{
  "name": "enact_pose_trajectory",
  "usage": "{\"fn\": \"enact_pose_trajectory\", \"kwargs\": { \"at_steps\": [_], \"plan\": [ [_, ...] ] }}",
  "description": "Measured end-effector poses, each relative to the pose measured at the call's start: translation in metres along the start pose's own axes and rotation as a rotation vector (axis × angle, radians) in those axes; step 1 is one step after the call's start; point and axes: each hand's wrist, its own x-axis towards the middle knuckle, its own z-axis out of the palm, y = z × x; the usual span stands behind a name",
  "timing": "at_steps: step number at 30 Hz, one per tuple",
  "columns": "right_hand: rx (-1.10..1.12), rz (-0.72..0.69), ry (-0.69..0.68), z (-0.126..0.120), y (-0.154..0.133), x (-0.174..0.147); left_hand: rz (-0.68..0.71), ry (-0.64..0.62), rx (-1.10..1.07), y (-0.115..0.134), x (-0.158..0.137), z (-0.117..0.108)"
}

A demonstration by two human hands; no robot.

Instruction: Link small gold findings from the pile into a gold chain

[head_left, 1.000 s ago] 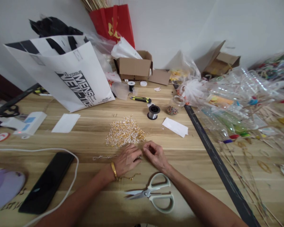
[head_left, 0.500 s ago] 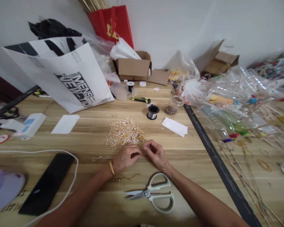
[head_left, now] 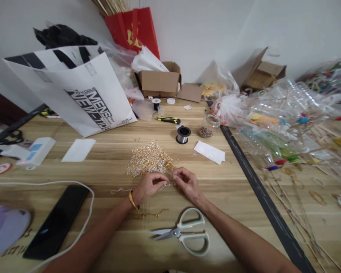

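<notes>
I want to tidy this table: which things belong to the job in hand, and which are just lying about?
Likely in use: gold-and-clear bead pile; fine strand at the left hand; perhaps scissors and black-rimmed spool.

Apparently lying about: smartphone; white shopping bag; red bag; plastic bottles.

Bead pile (head_left: 149,159) centre of frame, on table (head_left: 224,182). Left hand (head_left: 148,185), right hand (head_left: 188,184) just below pile; strand (head_left: 165,185) seemingly between hands, too small to be sure. Scissors (head_left: 175,232) below hands. Phone (head_left: 57,222) lower left. Shopping bag (head_left: 59,83) upper left. Wire spool (head_left: 183,138) above right of pile; jar (head_left: 213,120) right of spool. Plastic bottles (head_left: 272,144) far right.
</notes>
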Motion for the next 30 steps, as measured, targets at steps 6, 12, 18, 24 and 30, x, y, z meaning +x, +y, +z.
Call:
{"fn": "enact_pose_trajectory", "kwargs": {
  "at_steps": [6, 12, 18, 24, 30],
  "plan": [
    [0.003, -0.005, 0.001, -0.0001, 0.0009, -0.0002, 0.014, 0.000, 0.013, -0.0003, 0.0003, 0.0001],
    [-0.011, -0.019, -0.007, 0.0001, -0.0003, -0.0003, 0.046, 0.003, 0.042, -0.0021, 0.0007, 0.0017],
    [-0.007, -0.008, -0.002, 0.0000, -0.0009, -0.0004, 0.053, -0.013, 0.092, -0.0034, 0.0005, 0.0052],
    [-0.034, -0.004, -0.005, -0.0008, 0.0012, -0.0005, 0.136, -0.016, 0.187, -0.0019, -0.0012, 0.0074],
    [-0.133, -0.055, -0.044, 0.0011, 0.0001, -0.0029, 0.110, 0.070, 0.144, 0.0008, -0.0018, 0.0061]
  ]
}}
